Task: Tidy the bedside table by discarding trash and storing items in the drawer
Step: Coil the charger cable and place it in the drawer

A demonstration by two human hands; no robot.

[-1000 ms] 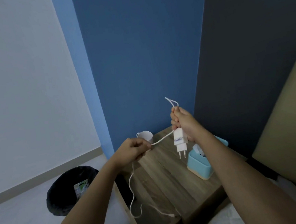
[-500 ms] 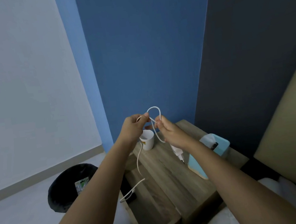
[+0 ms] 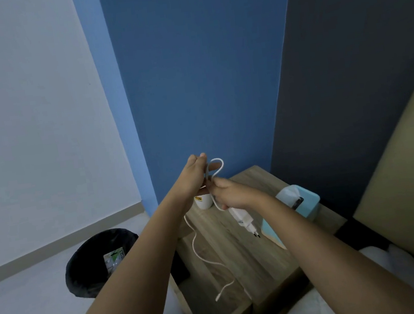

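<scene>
Both my hands hold a white charger cable [image 3: 194, 240] above the wooden bedside table [image 3: 241, 263]. My left hand [image 3: 197, 170] pinches a raised loop of the cable. My right hand [image 3: 229, 193] grips the cable lower down, close to the white plug adapter [image 3: 243, 219], which hangs below it. The cable's free end dangles down to a connector [image 3: 218, 298] over the table's front. The table's drawer is hidden from me.
A white mug [image 3: 204, 201] stands at the table's back left, partly behind my hands. A light blue tissue box [image 3: 304, 203] sits on the right. A black-lined trash bin [image 3: 96, 261] with a wrapper inside stands on the floor to the left. Bedding lies at lower right.
My hands came together from apart, folding the cable into a loop. The left hand has risen above the right, and the dangling end has shortened and swung over the table.
</scene>
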